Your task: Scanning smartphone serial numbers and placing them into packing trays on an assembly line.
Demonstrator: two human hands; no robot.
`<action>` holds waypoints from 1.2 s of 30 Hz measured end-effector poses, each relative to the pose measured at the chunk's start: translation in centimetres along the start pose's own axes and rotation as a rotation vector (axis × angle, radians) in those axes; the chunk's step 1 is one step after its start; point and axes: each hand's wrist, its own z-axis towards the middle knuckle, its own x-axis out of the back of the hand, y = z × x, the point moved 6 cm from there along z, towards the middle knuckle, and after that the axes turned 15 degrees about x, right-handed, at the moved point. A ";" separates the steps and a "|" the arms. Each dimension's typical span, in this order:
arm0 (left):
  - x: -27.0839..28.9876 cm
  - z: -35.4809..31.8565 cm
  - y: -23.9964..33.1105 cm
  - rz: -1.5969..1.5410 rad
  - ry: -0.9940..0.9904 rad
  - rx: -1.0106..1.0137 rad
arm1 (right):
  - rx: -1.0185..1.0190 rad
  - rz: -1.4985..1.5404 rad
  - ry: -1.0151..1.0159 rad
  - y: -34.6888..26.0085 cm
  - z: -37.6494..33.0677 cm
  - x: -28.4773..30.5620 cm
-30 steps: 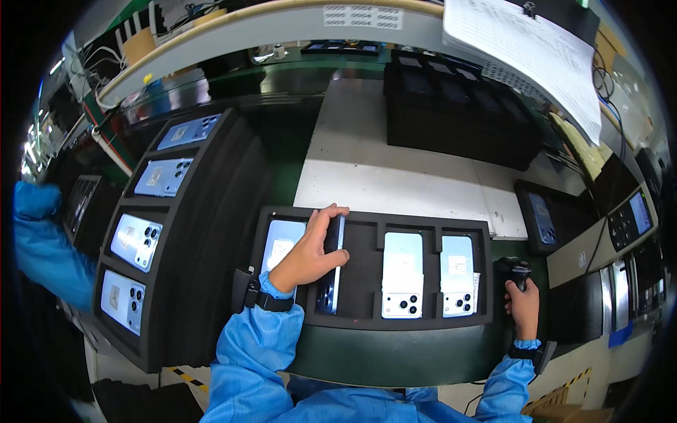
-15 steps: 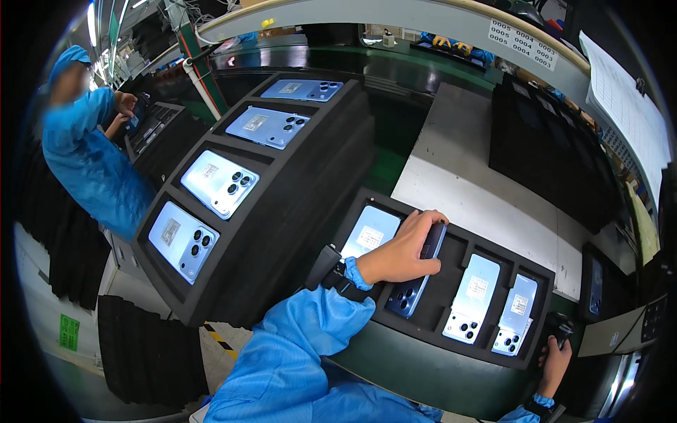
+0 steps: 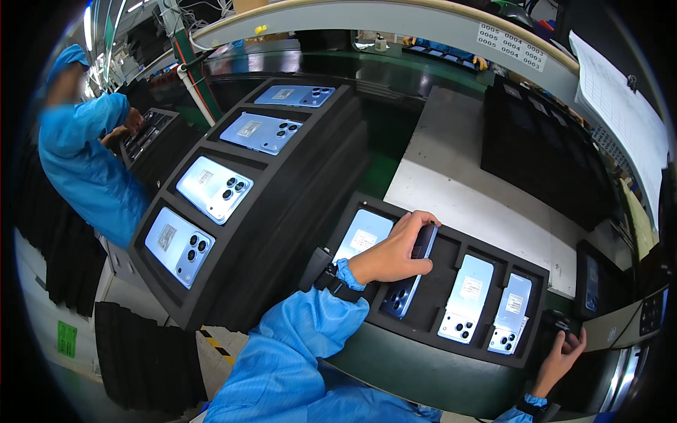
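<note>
My left hand (image 3: 396,255) is closed round the sides of a dark blue smartphone (image 3: 400,296). The phone stands tilted in a slot of a black foam tray (image 3: 431,326), its camera end low and toward me. A light blue phone (image 3: 363,236) with a white label lies to its left, partly behind my hand. Two more labelled phones, one paler (image 3: 467,299) and one light blue (image 3: 513,310), rest in slots to the right. Past the tray's right end, my right hand (image 3: 557,366) has its fingers round the handle of a black handheld scanner (image 3: 556,321).
At left a tall black foam stack (image 3: 282,204) carries several light blue phones on top. A dark foam stack (image 3: 550,155) stands on the grey-white surface (image 3: 472,190) beyond. Clipped papers (image 3: 620,92) hang at upper right. A co-worker in blue (image 3: 88,162) is at far left.
My right hand has moved up a little and turned at the wrist. My left hand stays on the dark blue phone. The whole view has shifted slightly. The co-worker's hands have moved over a tray.
</note>
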 end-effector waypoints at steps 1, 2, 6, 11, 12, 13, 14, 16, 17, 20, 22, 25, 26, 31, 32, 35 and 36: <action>0.0 0.0 0.0 0.009 0.001 -0.007 | 0.038 0.043 0.114 -0.2 0.1 1.1; 0.1 0.1 -0.1 0.012 0.003 -0.010 | 0.074 0.085 0.229 -0.5 0.3 2.4; 0.3 0.4 0.5 0.070 0.037 -0.127 | -0.002 0.102 0.529 0.6 3.3 10.9; -0.8 1.4 -0.5 0.102 0.060 -0.200 | -0.126 0.520 0.655 4.8 5.3 13.7; -0.4 0.8 0.2 0.038 0.052 -0.139 | -0.114 0.521 0.615 4.8 6.3 12.4; 0.2 0.6 -0.3 0.110 0.035 -0.098 | -0.117 0.633 0.621 4.4 7.0 12.1; 0.4 0.2 0.2 0.011 0.023 -0.064 | -0.104 0.608 0.626 2.8 7.7 11.6; 0.3 -0.2 0.6 -0.044 0.024 -0.004 | -0.153 0.635 0.689 0.8 8.8 12.3; -0.1 -0.2 1.0 -0.073 0.016 0.002 | -0.140 0.631 0.698 0.7 9.1 12.9; -0.9 0.6 1.0 -0.055 -0.005 0.013 | -0.137 0.615 0.712 0.6 9.6 14.0; -0.9 0.6 1.0 -0.077 -0.004 0.022 | -0.127 0.603 0.721 0.4 9.6 14.0; -1.0 0.8 1.1 -0.095 -0.006 0.033 | -0.112 0.613 0.726 0.6 9.8 14.1; -1.0 0.9 1.2 -0.099 -0.009 0.025 | -0.117 0.611 0.728 0.6 9.9 14.2; 0.0 0.5 0.4 -0.070 0.032 0.058 | -0.149 0.620 0.786 0.6 10.3 14.2; -0.1 0.5 0.4 -0.070 0.029 0.053 | -0.165 0.615 0.794 0.7 10.3 14.2; -0.4 0.6 0.5 -0.072 0.024 0.051 | -0.147 0.605 0.794 0.6 10.3 14.6; -0.5 0.6 0.7 -0.073 0.027 0.047 | -0.143 0.582 0.795 0.4 10.3 14.7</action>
